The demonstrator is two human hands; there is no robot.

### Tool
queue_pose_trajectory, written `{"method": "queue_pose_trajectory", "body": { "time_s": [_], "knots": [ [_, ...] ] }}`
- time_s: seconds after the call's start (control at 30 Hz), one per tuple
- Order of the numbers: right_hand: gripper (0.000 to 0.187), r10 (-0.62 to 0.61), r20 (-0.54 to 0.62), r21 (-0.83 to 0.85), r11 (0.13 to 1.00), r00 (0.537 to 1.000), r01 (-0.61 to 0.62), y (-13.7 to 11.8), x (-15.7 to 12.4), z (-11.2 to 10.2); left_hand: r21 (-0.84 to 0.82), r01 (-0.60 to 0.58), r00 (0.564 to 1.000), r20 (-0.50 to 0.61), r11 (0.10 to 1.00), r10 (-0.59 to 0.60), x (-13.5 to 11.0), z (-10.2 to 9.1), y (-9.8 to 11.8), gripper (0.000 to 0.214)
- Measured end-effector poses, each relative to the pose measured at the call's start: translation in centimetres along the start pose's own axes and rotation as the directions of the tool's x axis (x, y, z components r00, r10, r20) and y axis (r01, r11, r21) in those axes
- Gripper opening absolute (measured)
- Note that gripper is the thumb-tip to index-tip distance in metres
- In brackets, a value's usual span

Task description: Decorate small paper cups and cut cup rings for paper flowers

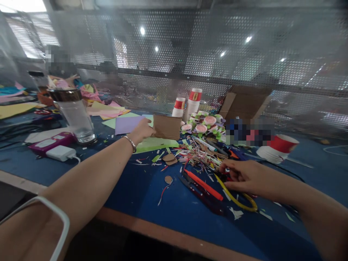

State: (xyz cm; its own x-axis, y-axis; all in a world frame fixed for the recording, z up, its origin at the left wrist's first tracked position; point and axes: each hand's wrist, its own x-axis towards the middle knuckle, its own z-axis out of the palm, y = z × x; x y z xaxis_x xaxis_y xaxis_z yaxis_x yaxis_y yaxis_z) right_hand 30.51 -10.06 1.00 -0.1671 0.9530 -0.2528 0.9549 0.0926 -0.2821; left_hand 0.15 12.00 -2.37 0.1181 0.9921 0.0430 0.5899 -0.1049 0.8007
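My left hand (pixel 143 130) reaches forward and is closed on the left edge of a brown corrugated cardboard piece (pixel 167 127), which it holds tilted up over a green paper sheet (pixel 154 145). My right hand (pixel 239 174) is low over the table with its fingers curled; what they hold, if anything, is hidden. Beside it are a yellow curved handle or band (pixel 244 206) and a pile of paper and wire scraps (pixel 199 154). Left of that hand lie an orange-red marker-like stick (pixel 203 185) and dark scissors or snips (pixel 195 194).
Cardboard discs (pixel 169 158) lie among scraps, with a small disc on red and white wires (pixel 168 179) nearer me. A water bottle (pixel 77 117) and a purple box (pixel 53 144) stand left. Paper cups (pixel 193 99) and round decorated pieces (pixel 202 125) are behind; stacked cups (pixel 278 146) tilt right.
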Motion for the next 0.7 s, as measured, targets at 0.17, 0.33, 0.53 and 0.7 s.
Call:
{"method": "queue_pose_trajectory", "body": {
  "time_s": [0.17,0.33,0.53,0.7],
  "knots": [
    [0.039,-0.005,-0.007,-0.012,1.000,1.000,0.005,0.4,0.0,0.1,-0.184,-0.053,0.997,-0.068,0.981,0.042,0.4,-0.8,0.0,0.039],
    [0.037,-0.003,-0.020,0.020,1.000,1.000,0.004,0.3,0.0,0.2,-0.371,-0.182,0.980,-0.147,0.911,0.136,-0.6,-0.8,1.1,0.010],
    [0.036,-0.018,-0.013,0.051,0.999,1.000,0.018,0.5,-0.1,0.2,-0.443,-0.347,0.925,-0.017,0.827,0.379,-4.0,0.9,4.0,0.022],
    [0.040,0.008,-0.108,0.100,0.995,0.994,0.003,0.5,-0.3,-0.6,-0.383,-0.421,0.873,0.076,0.822,0.482,-5.9,1.9,5.0,0.025]
  ]
}}
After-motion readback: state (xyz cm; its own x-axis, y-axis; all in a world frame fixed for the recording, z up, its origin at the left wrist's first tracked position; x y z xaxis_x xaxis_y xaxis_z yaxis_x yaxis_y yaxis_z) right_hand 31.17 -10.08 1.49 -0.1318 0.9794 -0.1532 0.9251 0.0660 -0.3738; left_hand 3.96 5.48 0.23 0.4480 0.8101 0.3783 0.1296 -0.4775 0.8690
